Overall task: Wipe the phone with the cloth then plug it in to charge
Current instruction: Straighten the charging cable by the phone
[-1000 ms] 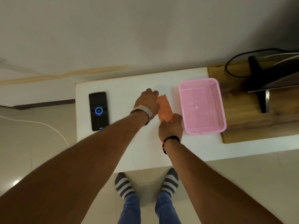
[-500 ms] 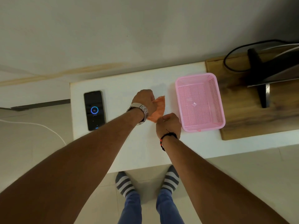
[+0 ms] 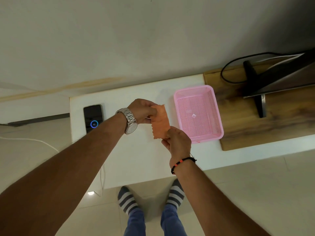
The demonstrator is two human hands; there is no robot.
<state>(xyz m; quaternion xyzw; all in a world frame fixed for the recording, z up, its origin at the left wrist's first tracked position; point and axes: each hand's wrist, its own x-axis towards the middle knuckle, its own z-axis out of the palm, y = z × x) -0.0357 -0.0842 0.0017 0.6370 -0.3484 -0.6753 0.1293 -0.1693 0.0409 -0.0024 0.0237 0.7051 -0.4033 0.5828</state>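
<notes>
A small orange cloth (image 3: 160,122) is stretched between both hands above the white table (image 3: 136,155). My left hand (image 3: 142,110) pinches its far edge and my right hand (image 3: 178,142) pinches its near corner. The black phone (image 3: 93,118) lies flat at the table's left end, its screen lit with a blue charging ring. A white cable (image 3: 39,142) runs over the floor on the left and under my left arm; its end at the phone is hidden.
A pink plastic basket (image 3: 216,114) stands to the right of the cloth, holding only a tiny scrap. Beyond it lies a wooden board (image 3: 265,130) with a dark monitor stand (image 3: 260,106) and a black cable loop (image 3: 228,72). My socked feet stand below the table edge.
Both hands have lifted the cloth off the table and pulled it out flat between them. The phone has not moved.
</notes>
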